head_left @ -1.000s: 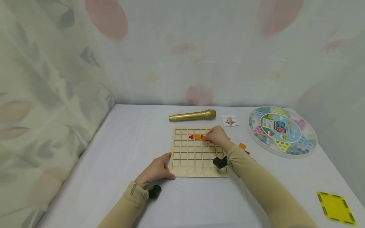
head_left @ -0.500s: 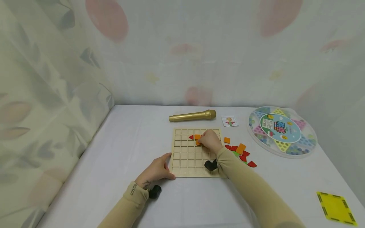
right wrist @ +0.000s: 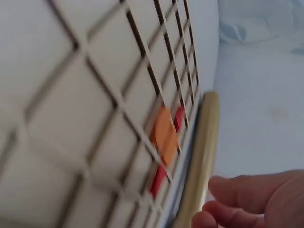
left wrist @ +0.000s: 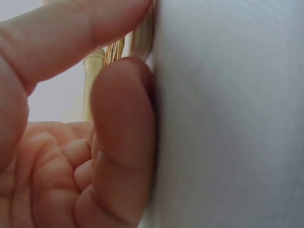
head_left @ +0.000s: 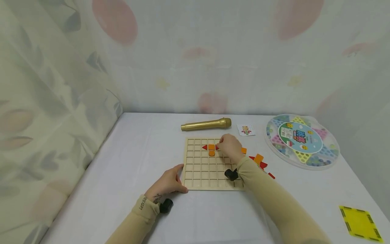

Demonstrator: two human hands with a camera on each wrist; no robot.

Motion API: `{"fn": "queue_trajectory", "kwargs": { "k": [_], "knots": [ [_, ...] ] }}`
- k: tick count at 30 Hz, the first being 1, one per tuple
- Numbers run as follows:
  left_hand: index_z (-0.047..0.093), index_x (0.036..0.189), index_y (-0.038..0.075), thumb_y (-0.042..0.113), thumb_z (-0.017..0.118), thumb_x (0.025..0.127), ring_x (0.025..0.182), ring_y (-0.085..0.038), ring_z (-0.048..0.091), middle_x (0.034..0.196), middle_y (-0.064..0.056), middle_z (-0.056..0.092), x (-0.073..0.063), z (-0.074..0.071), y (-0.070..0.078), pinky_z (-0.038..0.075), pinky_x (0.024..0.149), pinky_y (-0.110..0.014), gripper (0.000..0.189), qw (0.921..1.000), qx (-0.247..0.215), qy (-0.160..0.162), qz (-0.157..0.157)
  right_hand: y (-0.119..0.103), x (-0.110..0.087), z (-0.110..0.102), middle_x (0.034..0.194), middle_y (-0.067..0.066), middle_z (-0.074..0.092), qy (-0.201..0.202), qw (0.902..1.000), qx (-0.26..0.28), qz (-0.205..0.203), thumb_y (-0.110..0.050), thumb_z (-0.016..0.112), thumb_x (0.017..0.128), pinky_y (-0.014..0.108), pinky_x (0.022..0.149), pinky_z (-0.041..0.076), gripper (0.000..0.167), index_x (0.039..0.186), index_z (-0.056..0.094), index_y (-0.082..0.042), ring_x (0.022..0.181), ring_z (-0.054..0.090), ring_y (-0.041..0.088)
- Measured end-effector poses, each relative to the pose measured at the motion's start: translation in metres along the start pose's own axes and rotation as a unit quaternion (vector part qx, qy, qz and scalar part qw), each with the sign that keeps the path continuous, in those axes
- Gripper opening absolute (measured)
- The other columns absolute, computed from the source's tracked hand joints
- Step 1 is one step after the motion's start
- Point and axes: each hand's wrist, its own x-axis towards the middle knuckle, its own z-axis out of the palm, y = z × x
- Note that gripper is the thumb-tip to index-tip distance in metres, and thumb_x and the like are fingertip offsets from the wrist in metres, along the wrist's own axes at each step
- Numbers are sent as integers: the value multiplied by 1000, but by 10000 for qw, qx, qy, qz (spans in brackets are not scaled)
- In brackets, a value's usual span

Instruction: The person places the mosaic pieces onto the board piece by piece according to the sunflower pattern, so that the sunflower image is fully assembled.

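In the head view, a pale wooden grid board (head_left: 196,174) lies on the table. My left hand (head_left: 166,181) rests at its lower left edge, index finger and thumb touching the side and corner; in the left wrist view the other fingers (left wrist: 59,161) are folded in. On the board's upper rows sit an orange square (head_left: 211,147), a red pointed piece (head_left: 204,147) to its left, another red piece (head_left: 217,147) to its right, and an orange round piece (head_left: 211,153) below. My right hand (head_left: 230,147) hovers over the upper right cells, fingers loosely bent, nothing seen between them.
A gold microphone (head_left: 206,124) and a small picture card (head_left: 245,129) lie behind the board. Loose orange pieces (head_left: 258,158) and red pieces (head_left: 263,165) lie to its right. Farther right are a round game box (head_left: 301,140) and a yellow square frame (head_left: 360,223).
My right hand has let go of the orange round piece below the orange square and moved right and slightly up. My left hand has stayed at the board's edge.
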Motion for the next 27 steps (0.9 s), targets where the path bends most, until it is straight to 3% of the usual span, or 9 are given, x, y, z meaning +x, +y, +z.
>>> {"fn": "queue_trajectory", "kwargs": {
  "k": [4,7,14,20,27],
  "knots": [
    [26,144,1,11,85,60,55,-15,50,67,-7,54,0,0,-1,43,51,-28,103,10000,-5,29,40,18,3,-25,109,15,65,76,9979,-523,-367,-21,58,87,37,59,48,30,112,63,-4,81,62,26],
    [26,144,1,11,85,60,55,-15,50,66,-7,54,0,0,-1,43,51,-28,103,10000,-2,26,68,38,4,-39,115,19,62,31,9945,-946,-455,-20,59,86,46,68,50,37,119,60,-3,91,61,34],
    [26,144,0,10,85,60,54,-15,50,66,-7,55,0,1,-2,42,50,-28,103,9999,-15,2,109,76,3,-45,120,23,57,-309,9902,-1356,-96,-20,60,81,58,84,40,42,118,59,-1,104,53,44],
    [26,144,1,10,85,60,54,-15,50,66,-7,54,0,1,-2,42,50,-28,103,10000,-31,8,93,89,1,-40,113,20,61,-568,9887,-1384,65,-29,65,81,56,83,40,43,113,63,0,99,54,38],
    [26,144,2,11,85,60,54,-14,49,65,-7,54,0,1,0,41,50,-28,103,10000,0,22,38,94,0,-35,109,19,62,-508,9886,-1417,-41,-28,65,81,53,78,44,40,110,65,0,94,57,36]
  ]
}}
